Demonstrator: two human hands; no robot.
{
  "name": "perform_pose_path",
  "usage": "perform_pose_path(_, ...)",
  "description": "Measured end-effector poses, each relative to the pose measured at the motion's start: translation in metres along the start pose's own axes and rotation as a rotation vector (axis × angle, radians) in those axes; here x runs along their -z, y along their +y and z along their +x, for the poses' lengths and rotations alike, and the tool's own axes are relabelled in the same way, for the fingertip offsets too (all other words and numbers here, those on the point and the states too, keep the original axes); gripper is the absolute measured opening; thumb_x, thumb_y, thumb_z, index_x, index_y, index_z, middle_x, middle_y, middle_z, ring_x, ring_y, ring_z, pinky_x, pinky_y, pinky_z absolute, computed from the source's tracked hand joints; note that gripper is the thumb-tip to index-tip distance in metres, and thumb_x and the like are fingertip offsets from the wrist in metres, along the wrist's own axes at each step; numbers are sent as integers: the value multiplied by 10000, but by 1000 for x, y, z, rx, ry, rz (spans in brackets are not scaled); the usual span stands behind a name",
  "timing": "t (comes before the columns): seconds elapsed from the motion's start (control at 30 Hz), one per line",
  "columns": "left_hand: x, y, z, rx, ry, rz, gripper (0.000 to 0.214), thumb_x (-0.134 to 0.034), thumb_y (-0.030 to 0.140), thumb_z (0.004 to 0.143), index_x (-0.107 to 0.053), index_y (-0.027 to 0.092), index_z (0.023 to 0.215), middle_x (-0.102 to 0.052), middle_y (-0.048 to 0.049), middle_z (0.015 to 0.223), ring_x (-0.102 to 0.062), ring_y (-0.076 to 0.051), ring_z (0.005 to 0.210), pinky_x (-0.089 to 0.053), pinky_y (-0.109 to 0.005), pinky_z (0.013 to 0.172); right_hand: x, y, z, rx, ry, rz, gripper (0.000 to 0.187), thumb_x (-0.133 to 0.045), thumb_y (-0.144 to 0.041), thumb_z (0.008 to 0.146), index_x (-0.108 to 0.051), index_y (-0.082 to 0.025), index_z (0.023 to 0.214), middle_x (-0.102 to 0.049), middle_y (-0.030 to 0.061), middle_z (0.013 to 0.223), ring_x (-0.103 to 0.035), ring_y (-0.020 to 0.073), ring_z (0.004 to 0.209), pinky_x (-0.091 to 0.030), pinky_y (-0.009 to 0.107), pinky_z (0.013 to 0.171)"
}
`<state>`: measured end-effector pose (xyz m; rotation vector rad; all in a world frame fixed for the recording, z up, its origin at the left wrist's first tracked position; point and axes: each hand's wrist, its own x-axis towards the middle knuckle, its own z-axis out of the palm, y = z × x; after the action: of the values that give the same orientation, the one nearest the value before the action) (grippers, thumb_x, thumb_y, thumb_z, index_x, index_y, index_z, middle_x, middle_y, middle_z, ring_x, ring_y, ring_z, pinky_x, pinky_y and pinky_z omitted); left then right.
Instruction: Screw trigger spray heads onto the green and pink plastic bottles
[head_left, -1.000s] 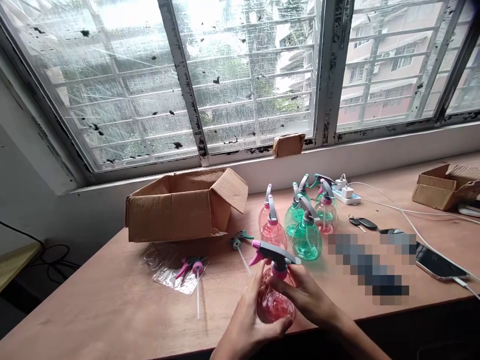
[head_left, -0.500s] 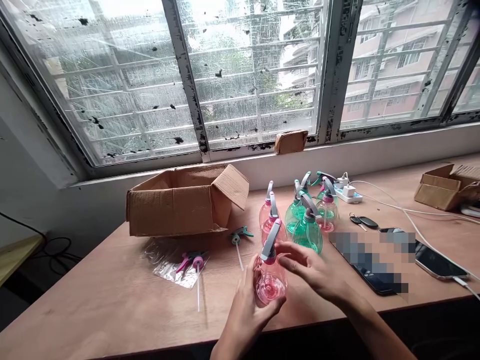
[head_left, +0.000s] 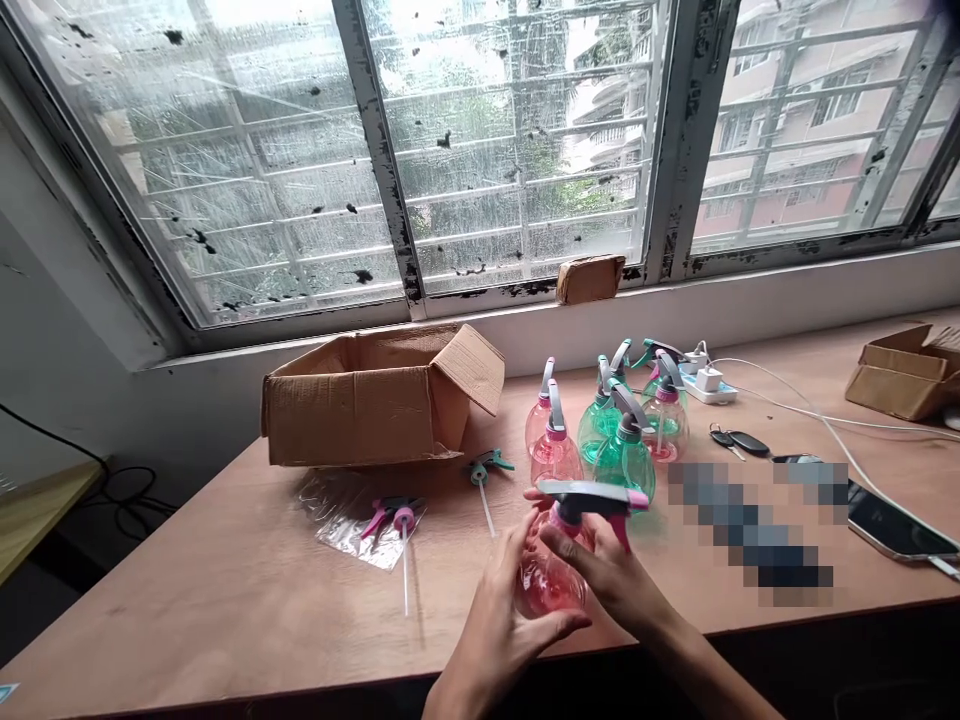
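Observation:
A pink see-through spray bottle (head_left: 551,588) is upright near the table's front edge. My left hand (head_left: 496,600) is wrapped round its body from the left, the thumb low across the front. My right hand (head_left: 611,572) grips the pink collar beneath the grey-and-pink trigger head (head_left: 592,494), whose nozzle points left. Some right fingertips are hidden behind the bottle. Just behind stand more pink spray bottles (head_left: 556,455) and green spray bottles (head_left: 624,468) with heads on. Left of my hands lie a loose pink trigger head (head_left: 403,518) and a green trigger head (head_left: 480,473), each with a tube.
An open cardboard box (head_left: 349,420) stands at the back left, with a clear plastic bag (head_left: 337,525) before it. To the right are a power strip (head_left: 712,392) with cables, keys (head_left: 748,444), a phone (head_left: 896,520) and a smaller cardboard box (head_left: 892,375).
The trigger head on the held bottle has turned, from pointing toward me to pointing left. My right hand has come round to the front of the collar. My left hand keeps its hold.

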<state>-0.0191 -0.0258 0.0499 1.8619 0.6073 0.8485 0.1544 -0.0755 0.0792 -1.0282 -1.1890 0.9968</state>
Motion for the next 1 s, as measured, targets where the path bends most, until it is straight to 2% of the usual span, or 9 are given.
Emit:
perform_pose_path(0.17,1,8,0,55,-26,-142,1045,-1000,449,697,-493,316,1601,-600,-137,1542,-578,-388,1430,-434,-538,1257,-1,0,-5,149,39,-120,629,-746,-621,946,-628,-294,1469,-674,121,1449,-551,345,1441,-408,526,1259)
perform_pose_path(0.4,1,8,3,125,5,-342,1096,-1032,425,647,-505,274,1596,-681,-135,1440,-654,-354,1301,-496,-508,1170,10,-25,0,260,-2,-186,477,-655,-587,1022,-707,-248,1353,-679,135,1417,-598,327,1364,-413,464,1221)
perform_pose_path(0.5,5,20,2,172,-173,-403,1136,-1037,429,628,-487,289,1612,-642,-141,1509,-640,-384,1340,-459,-559,1207,24,-36,-2,139,-126,-64,483,-712,-608,980,-732,-244,1297,-728,123,1320,-670,302,1228,-503,417,1089)
perform_pose_path(0.6,11,35,3,168,-405,-455,1159,-1046,468,586,-512,310,1602,-563,-123,1607,-484,-439,1510,-387,-602,1261,36,-40,-4,10,-342,69,499,-805,-597,907,-767,-245,1258,-761,105,1237,-705,271,1094,-554,356,933)
perform_pose_path(0.67,13,37,4,175,-451,-403,1134,-1061,439,551,-566,320,1564,-559,-98,1615,-417,-451,1557,-339,-612,1288,37,-39,-4,-65,-417,141,503,-830,-605,877,-798,-224,1204,-781,102,1141,-714,239,940,-557,331,821)
perform_pose_path(0.73,12,34,5,224,-413,-367,1085,-1063,445,537,-620,293,1516,-630,-107,1532,-482,-464,1503,-344,-634,1278,32,-36,-2,-111,-364,170,498,-853,-608,851,-815,-199,1132,-784,91,1017,-694,214,837,-542,317,764)
perform_pose_path(0.8,7,29,3,243,-303,-334,1087,-1043,520,552,-615,255,1515,-673,-128,1457,-506,-464,1477,-307,-648,1295,23,-33,1,-96,-186,164,477,-901,-594,803,-816,-182,1029,-767,68,923,-687,220,858,-537,321,810)
perform_pose_path(0.9,-6,28,-3,171,-210,-327,1185,-953,654,650,-440,253,1640,-578,-161,1572,-462,-438,1523,-295,-635,1307,13,-31,1,-63,57,145,435,-910,-576,796,-785,-176,914,-757,69,945,-690,248,956,-534,342,913)
perform_pose_path(1.0,-15,36,-8,162,-297,-348,1105,-834,773,728,-458,256,1630,-600,-168,1556,-633,-412,1367,-548,-607,1116,15,-35,-9,-109,-122,245,431,-829,-596,873,-725,-180,912,-752,91,955,-695,238,866,-564,377,861)
